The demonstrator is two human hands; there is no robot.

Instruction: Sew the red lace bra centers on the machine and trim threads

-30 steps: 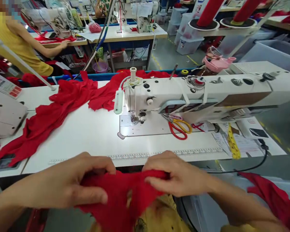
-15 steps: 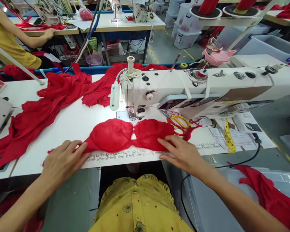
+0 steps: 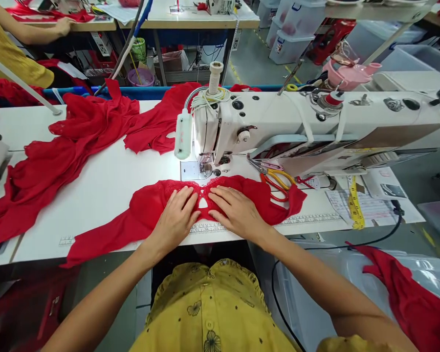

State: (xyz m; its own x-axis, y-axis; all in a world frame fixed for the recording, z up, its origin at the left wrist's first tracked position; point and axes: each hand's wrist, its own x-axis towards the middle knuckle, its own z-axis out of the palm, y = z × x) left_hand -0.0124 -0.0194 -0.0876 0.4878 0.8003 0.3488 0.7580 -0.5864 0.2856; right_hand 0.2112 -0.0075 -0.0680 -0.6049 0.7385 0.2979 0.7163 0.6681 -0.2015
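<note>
A red bra (image 3: 143,208) lies spread along the front of the sewing table, its centre just before the needle area of the white sewing machine (image 3: 264,117). Both palms face down on it. My left hand (image 3: 176,215) lies with its fingers stretched over the inner part of the left cup. Opposite it, my right hand (image 3: 238,210) rests with fingers extended on the right cup, beside the small gap at the centre. The bra's left wing hangs slightly past the table's front edge. A printed ruler strip (image 3: 308,220) shows below the fabric.
Scissors with orange and yellow handles (image 3: 276,181) lie right of the bra. A yellow measuring tape (image 3: 355,205) and papers are farther right. More red fabric (image 3: 77,142) covers the left side. A plastic bin (image 3: 315,288) stands below right. Another person's arm (image 3: 40,34) shows far left.
Both my hands have moved inward, from the bra's outer parts to its centre. The left wing now lies stretched out toward the front left. The view has shifted slightly.
</note>
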